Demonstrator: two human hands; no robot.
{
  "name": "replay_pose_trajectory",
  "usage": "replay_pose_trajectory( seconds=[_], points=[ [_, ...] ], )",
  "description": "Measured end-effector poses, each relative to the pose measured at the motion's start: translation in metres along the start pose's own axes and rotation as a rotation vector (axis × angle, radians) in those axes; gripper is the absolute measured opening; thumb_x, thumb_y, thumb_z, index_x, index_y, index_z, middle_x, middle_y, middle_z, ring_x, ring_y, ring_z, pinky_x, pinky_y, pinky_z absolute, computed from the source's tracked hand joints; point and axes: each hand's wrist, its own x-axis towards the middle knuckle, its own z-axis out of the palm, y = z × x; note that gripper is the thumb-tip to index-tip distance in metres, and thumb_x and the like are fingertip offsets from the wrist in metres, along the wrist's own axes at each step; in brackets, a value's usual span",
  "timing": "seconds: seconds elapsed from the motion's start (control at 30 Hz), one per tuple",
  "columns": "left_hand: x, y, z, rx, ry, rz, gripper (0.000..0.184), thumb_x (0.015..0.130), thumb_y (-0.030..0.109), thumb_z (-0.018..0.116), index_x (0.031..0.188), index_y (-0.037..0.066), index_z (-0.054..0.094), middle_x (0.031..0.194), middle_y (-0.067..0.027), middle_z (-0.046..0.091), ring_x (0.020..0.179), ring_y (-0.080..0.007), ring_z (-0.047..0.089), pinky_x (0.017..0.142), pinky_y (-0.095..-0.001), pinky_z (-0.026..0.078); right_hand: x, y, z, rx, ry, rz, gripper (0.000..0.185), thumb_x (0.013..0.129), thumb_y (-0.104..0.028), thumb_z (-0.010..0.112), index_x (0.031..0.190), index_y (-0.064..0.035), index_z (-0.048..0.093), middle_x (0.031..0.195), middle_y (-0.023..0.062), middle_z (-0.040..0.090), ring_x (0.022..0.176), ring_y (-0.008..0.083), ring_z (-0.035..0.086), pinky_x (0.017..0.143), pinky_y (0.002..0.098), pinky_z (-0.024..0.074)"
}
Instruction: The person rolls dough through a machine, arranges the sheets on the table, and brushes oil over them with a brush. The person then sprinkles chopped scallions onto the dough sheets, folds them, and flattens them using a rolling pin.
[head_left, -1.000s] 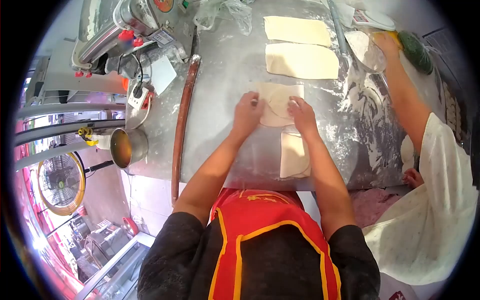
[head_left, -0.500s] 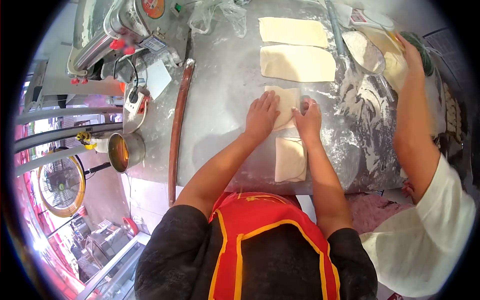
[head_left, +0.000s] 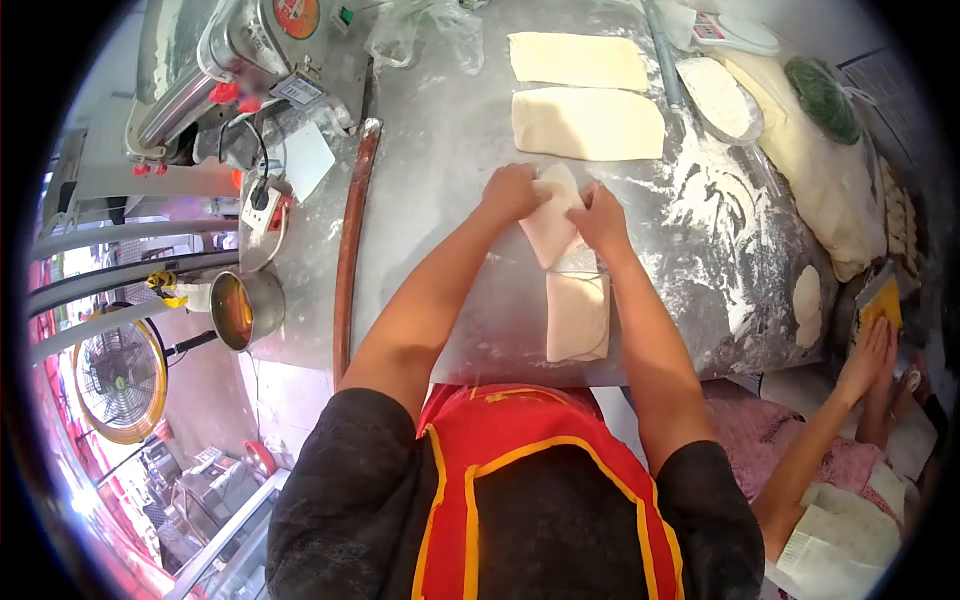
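A folded dough sheet (head_left: 549, 226) is gripped at both sides near its upper end. My left hand (head_left: 512, 192) pinches its upper left edge, and my right hand (head_left: 600, 220) has its fingers closed on the right edge. The dough tilts, its lower corner just above a second folded dough piece (head_left: 578, 315) lying closer to me. Beyond my hands two flat rectangular dough sheets lie one behind the other, the nearer sheet (head_left: 588, 125) and the farther sheet (head_left: 578, 61).
A long wooden stick (head_left: 354, 250) lies at left, near a metal pot (head_left: 246, 311). Loose flour (head_left: 725, 215) covers the table's right part, with a flour scoop (head_left: 719, 98) and a large dough mass (head_left: 815, 180) beyond. A co-worker's hand (head_left: 868, 355) holds a yellow scraper (head_left: 881, 305).
My hands have lifted and turned the folded dough, which lay flat before. The co-worker's arm has drawn back from the far right toward the near right, where a yellow scraper shows.
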Motion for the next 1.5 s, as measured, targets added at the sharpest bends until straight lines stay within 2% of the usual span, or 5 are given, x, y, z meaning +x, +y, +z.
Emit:
replay_pose_trajectory(
  seconds=[0.2, 0.43, 0.93, 1.27, 1.5],
  points=[
    [-0.067, -0.089, 0.004, -0.246, 0.546, -0.234, 0.038, 0.075, 0.033, 0.072, 0.087, -0.002, 0.062, 0.092, -0.0186, 0.059, 0.087, -0.0299, 0.056, 0.076, -0.0386, 0.045, 0.015, -0.018, 0.008, 0.215, 0.097, -0.373, 0.038, 0.078, -0.009, 0.065, 0.114, 0.0001, 0.054, 0.11, 0.0197, 0.062, 0.104, 0.0253, 0.061, 0.089, 0.0335, 0.0472],
    [-0.145, -0.069, -0.003, 0.038, 0.948, 0.089, 0.042, 0.078, 0.018, 0.069, 0.11, -0.002, 0.052, 0.104, -0.0218, 0.054, 0.104, -0.037, 0.047, 0.091, -0.0433, 0.04, -0.109, 0.059, -0.052, -0.048, 0.089, 0.01, 0.036, 0.077, -0.011, 0.068, 0.109, -0.0001, 0.056, 0.1, 0.0167, 0.066, 0.092, 0.0296, 0.065, 0.081, 0.0366, 0.0507],
    [-0.089, 0.028, 0.096, 0.242, -0.222, 0.379, 0.047, 0.07, 0.042, 0.074, 0.096, 0.004, 0.065, 0.098, -0.0171, 0.063, 0.095, -0.0356, 0.058, 0.083, -0.0436, 0.046, -0.195, 0.076, 0.012, -0.053, 0.171, 0.118, 0.031, 0.071, -0.015, 0.075, 0.091, -0.0008, 0.057, 0.085, 0.0139, 0.062, 0.08, 0.0217, 0.06, 0.073, 0.0342, 0.0471],
    [-0.086, 0.065, 0.101, -0.71, -0.032, 0.094, 0.031, 0.08, 0.022, 0.069, 0.092, -0.004, 0.057, 0.077, -0.0081, 0.058, 0.068, -0.0156, 0.052, 0.062, -0.0304, 0.045, -0.111, 0.069, -0.07, 0.051, 0.444, -0.021, 0.036, 0.076, -0.012, 0.066, 0.109, -0.0033, 0.056, 0.107, 0.0173, 0.06, 0.103, 0.0328, 0.056, 0.088, 0.039, 0.0454],
    [-0.092, 0.034, 0.109, -0.479, 0.199, 0.167, 0.027, 0.076, 0.021, 0.069, 0.081, -0.002, 0.055, 0.072, -0.0116, 0.056, 0.066, -0.0205, 0.05, 0.06, -0.0377, 0.044, -0.088, 0.088, -0.008, -0.399, 0.391, -0.242, 0.059, 0.087, -0.028, 0.057, 0.138, -0.0041, 0.039, 0.142, 0.0188, 0.036, 0.13, 0.0357, 0.036, 0.11, 0.0494, 0.024]
  ],
)
